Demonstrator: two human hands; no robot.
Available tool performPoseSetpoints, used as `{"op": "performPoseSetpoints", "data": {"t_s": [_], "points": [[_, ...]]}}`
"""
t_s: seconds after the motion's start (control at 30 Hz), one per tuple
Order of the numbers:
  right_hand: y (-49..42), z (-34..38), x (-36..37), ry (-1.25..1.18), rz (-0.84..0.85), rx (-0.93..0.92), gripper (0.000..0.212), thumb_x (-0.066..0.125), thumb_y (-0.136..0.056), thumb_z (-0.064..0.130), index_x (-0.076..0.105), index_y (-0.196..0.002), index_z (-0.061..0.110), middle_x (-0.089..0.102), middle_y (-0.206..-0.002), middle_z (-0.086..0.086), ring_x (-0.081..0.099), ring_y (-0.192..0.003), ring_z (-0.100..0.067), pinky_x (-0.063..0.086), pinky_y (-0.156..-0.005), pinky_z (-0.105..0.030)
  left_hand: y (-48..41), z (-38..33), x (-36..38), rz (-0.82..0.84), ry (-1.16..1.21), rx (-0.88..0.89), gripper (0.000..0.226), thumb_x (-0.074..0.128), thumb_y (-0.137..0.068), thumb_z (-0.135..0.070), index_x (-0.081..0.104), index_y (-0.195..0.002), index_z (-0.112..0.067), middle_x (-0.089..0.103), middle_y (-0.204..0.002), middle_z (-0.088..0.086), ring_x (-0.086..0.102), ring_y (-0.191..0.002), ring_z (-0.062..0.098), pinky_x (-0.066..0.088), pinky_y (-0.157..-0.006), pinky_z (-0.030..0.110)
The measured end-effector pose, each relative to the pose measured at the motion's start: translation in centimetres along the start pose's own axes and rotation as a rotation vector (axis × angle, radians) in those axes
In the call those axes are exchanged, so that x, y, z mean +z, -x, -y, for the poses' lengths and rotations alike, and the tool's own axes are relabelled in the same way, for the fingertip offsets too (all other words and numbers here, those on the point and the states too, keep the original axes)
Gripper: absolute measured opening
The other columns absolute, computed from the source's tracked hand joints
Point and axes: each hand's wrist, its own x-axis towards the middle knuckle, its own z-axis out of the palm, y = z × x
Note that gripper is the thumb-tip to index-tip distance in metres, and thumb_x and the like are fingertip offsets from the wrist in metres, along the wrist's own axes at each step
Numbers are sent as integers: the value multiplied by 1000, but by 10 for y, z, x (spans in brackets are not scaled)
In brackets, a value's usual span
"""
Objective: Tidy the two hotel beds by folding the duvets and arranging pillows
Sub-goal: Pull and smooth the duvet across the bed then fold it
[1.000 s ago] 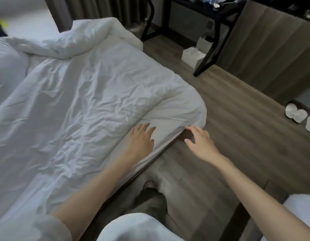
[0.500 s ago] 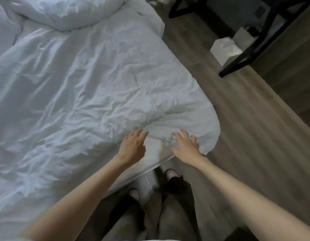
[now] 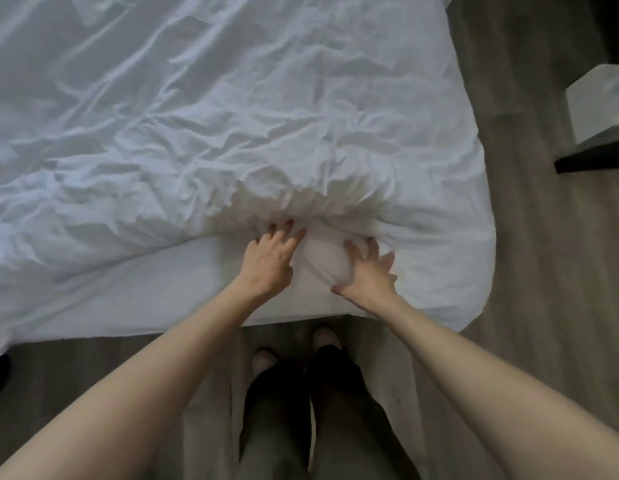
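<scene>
Hands (image 3: 268, 261) (image 3: 368, 271) forward, against bunched white duvet (image 3: 232, 116)

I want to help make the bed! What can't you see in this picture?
Head view only:
Pillows: none show; the top edge cuts off the duvet.
Second bed: out of frame.
White box: cut by the right edge, contents unclear.
Palms of left hand and right hand: turned down, away from the camera.

The duvet (image 3: 197, 116) is plain white; the floor (image 3: 530, 271) at three o'clock is grey-brown woodgrain. The trousers (image 3: 277, 427) are dark grey.
</scene>
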Motion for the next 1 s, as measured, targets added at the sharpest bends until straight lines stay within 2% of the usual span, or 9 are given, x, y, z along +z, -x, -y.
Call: {"op": "performPoseSetpoints", "data": {"t_s": [0.13,0.27,0.3,0.37,0.43,0.5,0.67,0.9,1.0], "points": [[-11,-3,23,171,-161,-38,68,56,-87,14,25,-145,31,2,-155,-11,13,-134,-51,40,-97,-60,-5,-4,16,-15,16,-27,76,53,-93,-22,9,-154,-31,5,-162,-1,11,-147,25,31,-109,41],[-14,-5,27,317,-194,-55,44,41,-95,5,42,-137,18,23,-150,-16,28,-130,-46,45,-92,-52,-2,-9,23,-31,15,-34,77,54,-92,-20,9,-154,-30,4,-162,2,11,-147,27,30,-110,42],[-15,-6,24,335,-263,-84,38,39,-93,3,52,-128,13,35,-142,-18,39,-123,-44,49,-84,-49,-1,-11,24,-37,20,-31,78,54,-92,-19,10,-154,-29,4,-162,2,11,-147,27,30,-110,42],[-12,-11,12,368,-376,-120,35,38,-82,-3,69,-96,5,60,-103,-18,60,-90,-37,52,-60,-38,4,-17,25,-59,18,-19,78,55,-91,-20,10,-154,-29,4,-162,3,12,-147,28,31,-110,42],[-13,-22,2,353,-395,-170,31,40,-83,-9,67,-96,1,62,-96,-16,63,-88,-35,52,-64,-37,11,-23,24,-85,9,0,78,55,-92,-21,9,-154,-29,4,-162,2,12,-147,27,31,-110,41],[-13,-36,-2,220,-348,-216,26,41,-91,-7,58,-108,1,62,-108,-19,61,-98,-36,49,-77,-38,19,-27,23,-109,3,22,79,55,-92,-20,8,-154,-29,3,-162,2,12,-147,27,29,-111,40],[32,-50,-3,-51,-304,-253,31,36,-88,-4,35,-116,10,56,-91,-15,53,-78,-34,38,-66,-37,31,-33,22,-179,67,46,88,58,-89,-14,1,-154,-32,-3,-162,2,1,-149,28,19,-117,45],[101,-94,-55,72,-370,-211,36,41,-87,11,66,-108,26,69,-101,-11,61,-92,-36,44,-72,-36,43,-65,18,-37,-123,69,105,72,-76,-48,-1,-151,-41,-13,-160,5,-4,-147,37,10,-115,57],[115,-103,-83,75,-406,-202,33,43,-80,10,71,-96,19,70,-93,-8,61,-88,-35,42,-67,-35,50,-87,17,-87,-149,57,85,70,-77,-48,25,-148,-36,9,-158,11,17,-141,39,23,-110,56]]}}
